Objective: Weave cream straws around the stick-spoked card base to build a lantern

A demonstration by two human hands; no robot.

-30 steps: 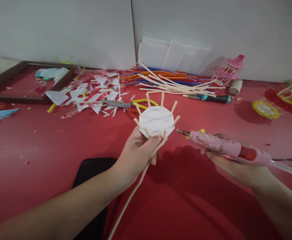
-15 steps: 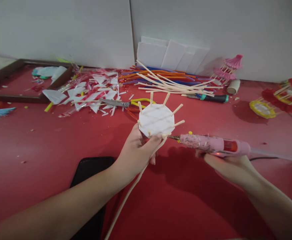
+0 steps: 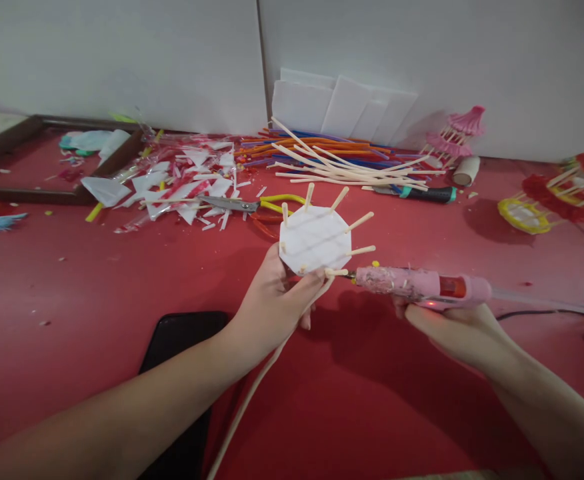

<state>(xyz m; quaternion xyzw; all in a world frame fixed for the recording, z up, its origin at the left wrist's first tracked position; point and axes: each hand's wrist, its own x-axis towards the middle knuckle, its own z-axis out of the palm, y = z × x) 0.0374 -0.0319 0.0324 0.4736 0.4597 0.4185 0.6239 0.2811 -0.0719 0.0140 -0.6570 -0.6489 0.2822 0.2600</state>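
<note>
A white many-sided piece [image 3: 315, 239] with several short cream sticks round its edge is held up in my left hand [image 3: 277, 307], whose thumb presses on its lower edge. A long cream strip [image 3: 252, 393] runs from that edge down past my wrist. My right hand [image 3: 452, 327] is closed round a pink glue gun [image 3: 402, 283] with a small red light lit. The gun's nozzle is at the lower right edge of the white piece, beside a stick; whether they touch cannot be told.
Behind lie scissors [image 3: 232, 204], white and red scraps [image 3: 187, 180], cream strips [image 3: 352, 175] and a black-handled cutter [image 3: 429, 195]. A black phone [image 3: 187, 340] is under my left forearm. Pink [image 3: 455, 137] and red-yellow models [image 3: 572, 193] stand right; a brown frame [image 3: 37, 195] lies left.
The white piece has turned slightly, and its sticks sit a little further right. The glue gun has shifted slightly left and up. A stick by the nozzle now shows more fully.
</note>
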